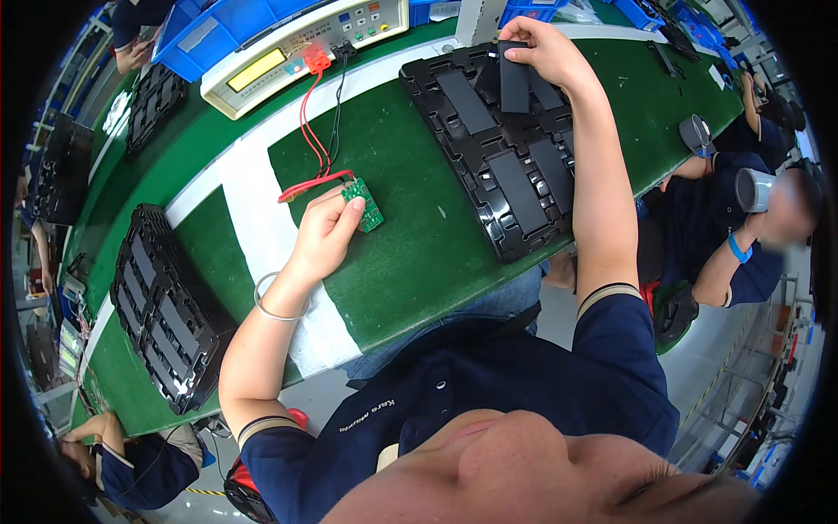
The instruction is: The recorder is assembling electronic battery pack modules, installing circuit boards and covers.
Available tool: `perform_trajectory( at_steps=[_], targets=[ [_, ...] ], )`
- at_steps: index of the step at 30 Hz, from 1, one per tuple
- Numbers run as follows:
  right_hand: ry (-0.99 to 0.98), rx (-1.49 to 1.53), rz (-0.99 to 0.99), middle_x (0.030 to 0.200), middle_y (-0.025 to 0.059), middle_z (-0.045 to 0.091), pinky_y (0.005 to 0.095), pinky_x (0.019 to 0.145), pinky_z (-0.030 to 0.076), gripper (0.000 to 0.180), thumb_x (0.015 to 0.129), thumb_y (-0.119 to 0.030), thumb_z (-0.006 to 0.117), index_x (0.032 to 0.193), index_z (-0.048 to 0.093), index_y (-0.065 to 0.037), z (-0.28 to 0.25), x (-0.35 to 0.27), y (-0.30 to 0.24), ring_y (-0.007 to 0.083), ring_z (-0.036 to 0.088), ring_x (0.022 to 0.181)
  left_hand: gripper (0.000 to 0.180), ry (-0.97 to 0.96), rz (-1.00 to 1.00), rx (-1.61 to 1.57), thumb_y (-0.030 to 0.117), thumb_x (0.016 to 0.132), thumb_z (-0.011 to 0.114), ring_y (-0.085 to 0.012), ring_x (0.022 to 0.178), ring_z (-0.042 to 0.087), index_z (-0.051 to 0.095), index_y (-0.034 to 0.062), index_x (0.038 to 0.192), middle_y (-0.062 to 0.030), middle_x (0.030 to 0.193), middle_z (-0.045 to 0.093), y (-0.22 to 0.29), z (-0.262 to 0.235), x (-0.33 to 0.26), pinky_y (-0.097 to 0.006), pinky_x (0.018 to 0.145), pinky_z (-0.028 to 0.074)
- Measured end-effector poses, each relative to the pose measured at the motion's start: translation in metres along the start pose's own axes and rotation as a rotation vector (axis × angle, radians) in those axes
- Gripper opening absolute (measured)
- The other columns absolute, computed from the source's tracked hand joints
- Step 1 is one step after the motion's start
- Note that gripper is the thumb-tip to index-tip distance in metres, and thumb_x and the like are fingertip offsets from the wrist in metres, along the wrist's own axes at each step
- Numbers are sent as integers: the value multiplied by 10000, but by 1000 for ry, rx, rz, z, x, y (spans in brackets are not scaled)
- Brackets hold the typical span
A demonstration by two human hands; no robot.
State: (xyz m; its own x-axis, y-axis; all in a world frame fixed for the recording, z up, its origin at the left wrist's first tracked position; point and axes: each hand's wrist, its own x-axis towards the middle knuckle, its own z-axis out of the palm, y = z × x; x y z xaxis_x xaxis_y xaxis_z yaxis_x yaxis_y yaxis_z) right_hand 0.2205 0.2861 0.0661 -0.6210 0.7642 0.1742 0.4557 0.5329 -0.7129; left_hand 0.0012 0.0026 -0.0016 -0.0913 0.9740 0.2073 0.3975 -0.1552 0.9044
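Head view: I have both bare hands over a green table (pixel 410 253), each with something in its grip.
Far-left tray: a black tray (pixel 202 306) lies on the table with dark flat blocks in its slots, well apart from my hands.
White strip: a pale band (pixel 253 231) crosses the table between that tray and my left forearm, which wears a bangle (pixel 281 297).
Tester: a cream box (pixel 301 57) with a yellow screen stands at the table's far side, in front of a blue bin (pixel 209 42).
Wires: red leads (pixel 304 113) and black leads (pixel 338 118) run from the tester toward my left hand.
Left hand: my left hand (pixel 325 236) is closed, thumb on top, pinching a small green circuit board (pixel 371 210) above the table.
Right-hand tray: another black tray (pixel 481 144) holds several flat black blocks.
Right hand: my right hand (pixel 552 57) pinches the upper end of a flat black block (pixel 513 87) over this tray's far part; whether the block touches the tray, I cannot tell.
Neighbour: a person (pixel 698 210) in a dark shirt is at the right, near a grey cup (pixel 755 189).
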Motion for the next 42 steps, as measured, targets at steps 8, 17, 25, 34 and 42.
perform_trajectory(
  at_steps=[8,17,25,34,42],
  targets=[
    [-3,57,-1,839,12,574,220,753,416,174,753,44,566,916,575,-15,-9,-5,-4,92,523,787,301,1,1,5,131,866,465,-149,569,379,414,-28,616,-67,621,416,2,0,0,-285,528,322],
    [-45,71,18,850,18,585,226,765,412,149,762,16,569,905,591,-22,-15,-2,5,97,523,809,300,1,-4,14,133,867,464,-149,571,396,432,-27,616,-67,623,431,3,0,0,-283,530,330],
    [3,-276,-91,937,61,609,329,896,349,305,777,-343,599,967,637,-107,4,-2,4,209,524,949,301,0,-11,29,133,867,464,-152,569,407,447,-27,613,-67,623,440,4,0,-1,-282,530,333],
    [54,-496,301,1012,60,595,443,855,328,506,777,-632,379,921,650,-230,6,26,67,386,392,1072,298,3,-8,19,133,865,467,-153,571,412,452,-30,616,-69,626,444,3,0,-1,-281,529,334],
    [34,-133,149,673,2,437,227,663,367,279,771,-328,625,913,521,-112,-15,2,23,122,444,693,312,3,51,18,143,871,459,-161,563,399,433,-29,612,-71,619,424,4,-2,0,-288,526,330]
  ],
)
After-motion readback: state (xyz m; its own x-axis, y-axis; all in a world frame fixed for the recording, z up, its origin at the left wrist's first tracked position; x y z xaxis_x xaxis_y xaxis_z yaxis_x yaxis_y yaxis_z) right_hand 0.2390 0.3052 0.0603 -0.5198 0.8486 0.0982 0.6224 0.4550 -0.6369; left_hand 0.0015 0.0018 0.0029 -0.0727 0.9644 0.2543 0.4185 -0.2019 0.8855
